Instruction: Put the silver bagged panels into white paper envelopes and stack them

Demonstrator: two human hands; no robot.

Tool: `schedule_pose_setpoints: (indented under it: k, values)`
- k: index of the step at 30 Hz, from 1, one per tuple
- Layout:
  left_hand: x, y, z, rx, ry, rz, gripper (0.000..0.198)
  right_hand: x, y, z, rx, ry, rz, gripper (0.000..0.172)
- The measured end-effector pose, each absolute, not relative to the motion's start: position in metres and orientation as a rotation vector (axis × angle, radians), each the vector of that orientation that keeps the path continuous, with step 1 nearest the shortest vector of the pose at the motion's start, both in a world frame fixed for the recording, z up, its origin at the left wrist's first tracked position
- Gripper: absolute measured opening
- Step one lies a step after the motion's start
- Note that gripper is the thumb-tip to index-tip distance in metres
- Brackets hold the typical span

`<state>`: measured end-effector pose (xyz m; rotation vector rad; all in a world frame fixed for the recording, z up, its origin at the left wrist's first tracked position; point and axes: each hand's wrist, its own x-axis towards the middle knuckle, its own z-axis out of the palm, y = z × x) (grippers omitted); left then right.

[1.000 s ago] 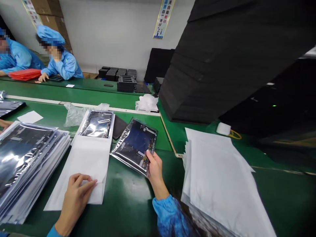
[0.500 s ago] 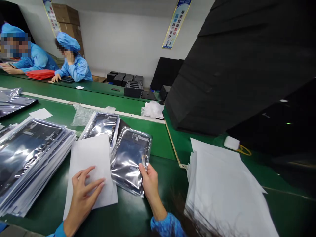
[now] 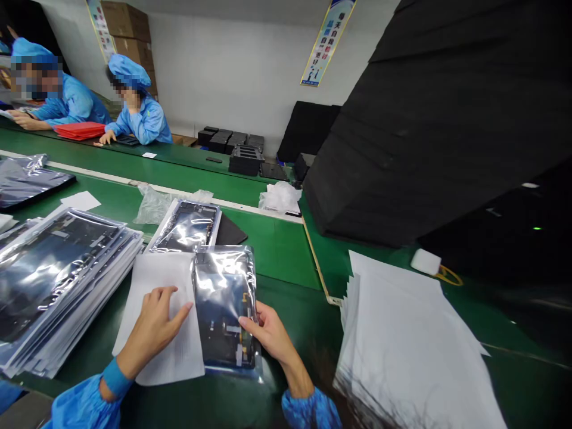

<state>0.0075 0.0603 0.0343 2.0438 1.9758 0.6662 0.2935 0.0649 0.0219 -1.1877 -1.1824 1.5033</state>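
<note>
The right hand (image 3: pixel 270 333) gripped a bagged display panel (image 3: pixel 221 316) by its right edge, thumb on top and fingers behind, a hold that probably left most of its face uncovered and kept pressure near the rim. The panel was in front of the wearer, its left side against the edge of a white sheet (image 3: pixel 181 357); whether it rested fully on the green table (image 3: pixel 290 256) or was slightly raised could not be told. The left hand (image 3: pixel 156 319), gripping nothing, lay over the sheet with fingers loosely spread, seemingly to steady it. Just beyond the sheet was a second bagged panel (image 3: pixel 185 229), face up. At the left, a stack of bagged panels (image 3: pixel 58 262) lay flat, with white layers between them, presumably to guard their surfaces from rubbing. A pile of white sheets (image 3: pixel 397 333) sat to the right, apparently placed there for easy reach.
</note>
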Motion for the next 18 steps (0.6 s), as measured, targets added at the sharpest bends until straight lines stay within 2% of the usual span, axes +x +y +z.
schedule_pose_setpoints:
  k: [3,7,13,18]
  values:
    - [0.027,0.07,0.048,2.014,2.032,0.451,0.061,0.301,0.06,0.027,-1.158,-1.27,1.614,0.033]
    - [0.038,0.08,0.054,1.916,2.003,0.326,0.045,0.305,0.057,0.022,-1.177,-1.328,1.601,0.032]
    - [0.038,0.085,0.055,1.906,2.001,0.266,0.044,0.282,0.068,0.018,-1.128,-0.831,1.458,0.035]
    - [0.04,0.087,0.06,1.986,2.122,0.222,0.035,0.28,0.068,0.012,-1.22,-0.847,1.386,0.029]
